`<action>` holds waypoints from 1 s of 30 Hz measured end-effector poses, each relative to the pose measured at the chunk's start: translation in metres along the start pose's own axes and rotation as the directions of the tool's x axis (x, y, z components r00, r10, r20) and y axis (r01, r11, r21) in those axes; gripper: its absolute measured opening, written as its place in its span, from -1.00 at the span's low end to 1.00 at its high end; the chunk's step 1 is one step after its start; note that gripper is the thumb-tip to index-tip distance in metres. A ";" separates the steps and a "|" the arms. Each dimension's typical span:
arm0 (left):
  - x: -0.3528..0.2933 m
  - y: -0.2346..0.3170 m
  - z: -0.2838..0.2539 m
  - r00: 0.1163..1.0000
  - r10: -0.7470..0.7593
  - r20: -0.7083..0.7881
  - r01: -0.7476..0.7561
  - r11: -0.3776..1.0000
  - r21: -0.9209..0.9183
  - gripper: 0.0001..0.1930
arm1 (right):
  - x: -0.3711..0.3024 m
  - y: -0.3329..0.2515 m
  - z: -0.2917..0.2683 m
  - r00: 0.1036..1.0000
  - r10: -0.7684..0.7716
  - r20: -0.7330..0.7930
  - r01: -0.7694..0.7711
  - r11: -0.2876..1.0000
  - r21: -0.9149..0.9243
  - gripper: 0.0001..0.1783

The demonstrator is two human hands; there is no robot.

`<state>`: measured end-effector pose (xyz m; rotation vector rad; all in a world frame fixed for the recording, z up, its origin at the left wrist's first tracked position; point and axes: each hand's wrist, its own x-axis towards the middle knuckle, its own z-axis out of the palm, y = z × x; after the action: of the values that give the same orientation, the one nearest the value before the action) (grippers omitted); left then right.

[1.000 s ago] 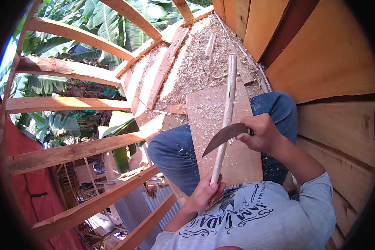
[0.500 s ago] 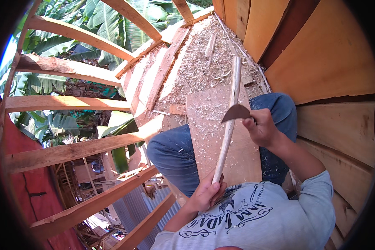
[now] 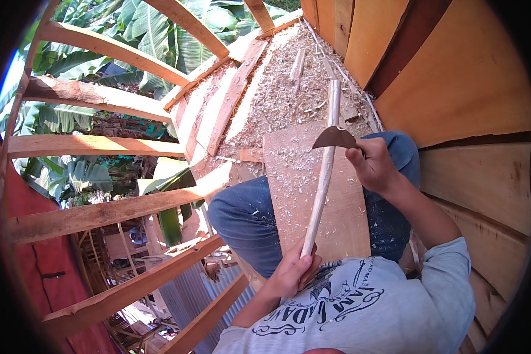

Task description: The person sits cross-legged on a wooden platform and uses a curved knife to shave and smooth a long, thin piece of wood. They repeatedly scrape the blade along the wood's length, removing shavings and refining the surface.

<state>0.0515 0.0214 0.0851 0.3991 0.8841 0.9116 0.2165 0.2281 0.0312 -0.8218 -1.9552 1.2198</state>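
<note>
A pale, peeled wooden stick (image 3: 323, 194) slants up and away from me over my lap. My left hand (image 3: 296, 268) is closed round its near end. In my right hand (image 3: 373, 164) is a short knife with a broad, curved dark blade (image 3: 335, 138); its handle is mostly hidden by my fingers. The blade lies across the upper half of the stick, pointing left. Beneath the stick, a thin plywood board (image 3: 342, 218) dotted with shavings rests between my knees.
Wood shavings (image 3: 277, 88) cover the floor ahead, with loose planks (image 3: 236, 97) at its left. Wooden rails (image 3: 100, 147) run along the left side, banana leaves beyond them. An orange-brown plank wall (image 3: 460, 82) stands close on my right.
My right hand and the knife have moved a little farther up the stick, away from me, and the blade has tilted. My left hand stays at the near end.
</note>
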 end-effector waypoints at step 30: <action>-0.006 -0.001 -0.009 0.998 0.062 0.032 -0.059 0.994 -0.087 -0.55 | -0.004 -0.029 -0.018 0.996 -0.041 -0.083 0.007 0.928 -0.372 -0.50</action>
<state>0.0431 0.0157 0.0819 0.3675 0.8013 0.9921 0.2292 0.2231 0.0624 -1.0172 -2.1467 0.7897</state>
